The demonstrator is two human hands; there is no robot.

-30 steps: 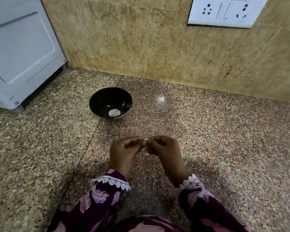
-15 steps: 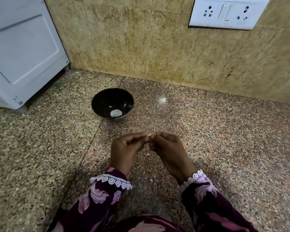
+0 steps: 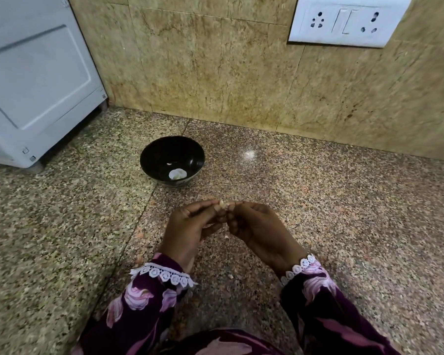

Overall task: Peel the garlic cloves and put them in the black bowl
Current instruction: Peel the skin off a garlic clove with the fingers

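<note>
We see our left hand [image 3: 190, 226] and right hand [image 3: 256, 226] meeting fingertip to fingertip above the speckled granite counter [image 3: 344, 213], both pinching a small pale garlic clove [image 3: 223, 203] between them. At twelve o'clock from the hands sits the round glossy black bowl [image 3: 162, 152], one peeled white clove [image 3: 177, 174] inside it.

The bowl [image 3: 172, 160] stands on the tabletop [image 3: 344, 213], near the wall [image 3: 215, 73] behind it, with a peeled garlic clove [image 3: 177, 174] lying in it. An appliance [image 3: 34, 80] sits to its left, and a socket plate [image 3: 349, 20] is on the wall to the upper right. In front of the bowl, the left hand [image 3: 190, 230] and right hand [image 3: 259, 230] meet fingertip to fingertip above the tabletop, a garlic piece [image 3: 223, 204] between them.
</note>
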